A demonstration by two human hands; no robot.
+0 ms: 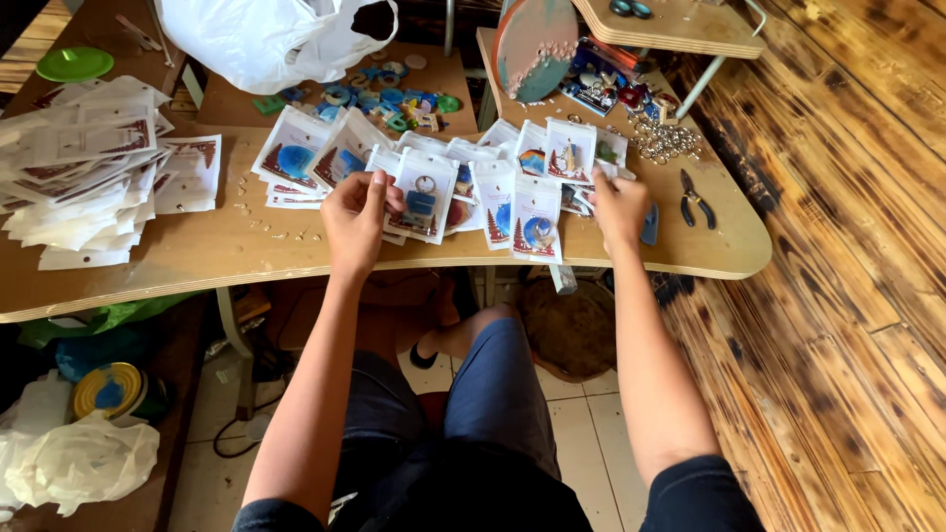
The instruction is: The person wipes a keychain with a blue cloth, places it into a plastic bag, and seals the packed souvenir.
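Fingers: those of my left hand are pinched on the top edge of a small clear plastic packet with a white printed card and a blue keyring charm inside; the packet lies tilted on the row, its upper corner lifted. My right hand rests fingers-down on the wooden tabletop; its fingertips touch the edge of the rightmost packets, but whether they grip anything I cannot tell.

Item held: one filled packet, at the left fingertips.

Just beyond and between both hands: an overlapping row of filled packets showing blue, orange and green charms. These look packed.

Far left of the left hand: a large loose heap of flat white printed cards and sleeves, seemingly not yet filled. By that heap's size, I judge much remains.

Beyond the row: a scatter of loose blue and green resin charms, unpacked, below a white plastic bag.

Right of the right hand: a pile of silver metal keyrings and small black-handled pliers.

Beyond the right hand: a round teal and pink disc standing on edge.
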